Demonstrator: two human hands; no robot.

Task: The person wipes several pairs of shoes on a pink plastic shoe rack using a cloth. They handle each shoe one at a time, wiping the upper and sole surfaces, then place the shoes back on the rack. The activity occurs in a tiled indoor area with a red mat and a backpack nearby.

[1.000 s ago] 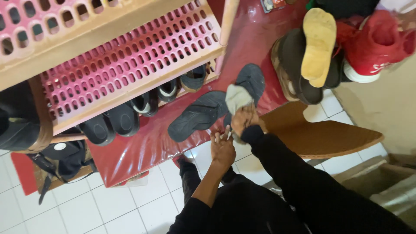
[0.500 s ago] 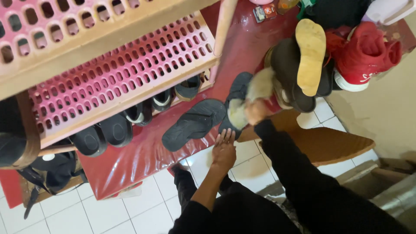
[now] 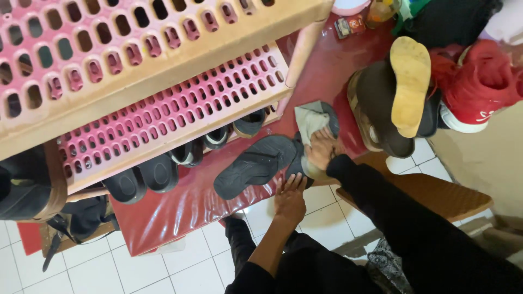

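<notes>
Two dark flip-flops lie on a red mat [image 3: 185, 201] beside a pink shoe rack. My right hand [image 3: 322, 148] presses a pale grey cloth [image 3: 310, 120] onto the right flip-flop [image 3: 297, 163], most of which is hidden under hand and cloth. My left hand [image 3: 290, 197] rests at that flip-flop's heel end, fingers together against its edge. The left flip-flop [image 3: 253, 166] lies sole up, just left of both hands and untouched.
The pink and beige rack [image 3: 163, 103] holds several dark shoes on its lowest shelf. A pile of dark shoes, one with a yellow sole [image 3: 408, 81], and a red sneaker [image 3: 479, 87] sit to the right. A brown doormat [image 3: 430, 193] lies on white tiles.
My right hand swept the cloth up along the right flip-flop and back down toward its middle. My left hand shifted to the heel edge. The camera view drifted slightly.
</notes>
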